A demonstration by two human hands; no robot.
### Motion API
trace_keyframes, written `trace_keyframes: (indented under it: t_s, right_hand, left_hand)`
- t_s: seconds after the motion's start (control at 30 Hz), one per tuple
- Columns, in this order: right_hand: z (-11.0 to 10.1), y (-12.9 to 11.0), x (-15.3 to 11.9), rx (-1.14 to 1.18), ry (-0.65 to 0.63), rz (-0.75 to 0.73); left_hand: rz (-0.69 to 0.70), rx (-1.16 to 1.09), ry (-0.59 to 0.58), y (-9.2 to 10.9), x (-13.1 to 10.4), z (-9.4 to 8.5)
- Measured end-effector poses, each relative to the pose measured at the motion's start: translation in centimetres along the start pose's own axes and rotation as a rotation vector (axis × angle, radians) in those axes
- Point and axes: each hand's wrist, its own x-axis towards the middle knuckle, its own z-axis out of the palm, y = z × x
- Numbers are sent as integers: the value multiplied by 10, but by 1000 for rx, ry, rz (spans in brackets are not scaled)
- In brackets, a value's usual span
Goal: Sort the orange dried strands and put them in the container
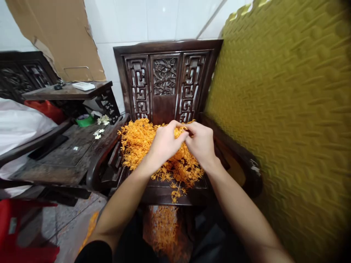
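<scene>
Left hand: left hand (164, 142) is curled over the top of the orange sprig pile (142, 142), fingers bent in and pinched on a bit of the orange stuff at the fingertips.
Right hand: right hand (201, 142) is likewise curled, its fingertips meeting those of the left and pinching the same small orange piece; the piece itself is too small to make out.
Orange sprig pile: heaped on the seat of the carved wooden chair (164, 76), in front of its backrest, with a few sprigs hanging over the front edge of the seat.
More orange sprigs: a second clump (163, 226) lies below the chair seat's front edge, near the floor.
Left of the chair: a dark wooden side table (68, 153) carrying a green tape roll (84, 119) and small white flowers (102, 119).
Right of the chair: a yellow-green foam mat (287, 109) stands on edge, just beside the armrest.
Behind the side table: brown cardboard (60, 36) leaning on the white tiled wall.
</scene>
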Motion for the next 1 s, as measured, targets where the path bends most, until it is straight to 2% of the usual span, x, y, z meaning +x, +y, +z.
trace_keyframes:
  t_s: [0.13, 0.2, 0.23, 0.37, 0.43, 0.53, 0.63, 0.73, 0.87, 1.0]
  right_hand:
    - [4, -8, -2, -41, -17, -32]
    - [8, -5, -3, -11, -11, -16]
    - [10, 0, -3, 29, -3, 38]
    - [13, 42, 3, 247, 39, 433]
    - [7, 63, 7, 305, 46, 503]
    - [-8, 73, 13, 466, 75, 563]
    - [-20, 57, 18, 771, 75, 656]
    - [-23, 34, 22, 968, 20, 692]
    - [-20, 15, 25, 1121, -22, 751]
    - [-11, 5, 25, 1161, -37, 763]
  left_hand:
    - [58, 71, 78, -11, 2, 8]
    - [102, 62, 88, -7, 0, 5]
    - [125, 33, 102, -2, -3, 2]
    - [185, -182, 189, 31, -21, -34]
    - [148, -242, 232, 39, -25, -55]
    - [43, -301, 185, 30, -17, -68]
    - [-68, -376, 115, 13, -4, -59]
    - [-75, -446, 28, 5, 2, -44]
    - [-41, -481, -149, 2, 2, -32]
    - [-129, -515, -189, -3, 1, -25]
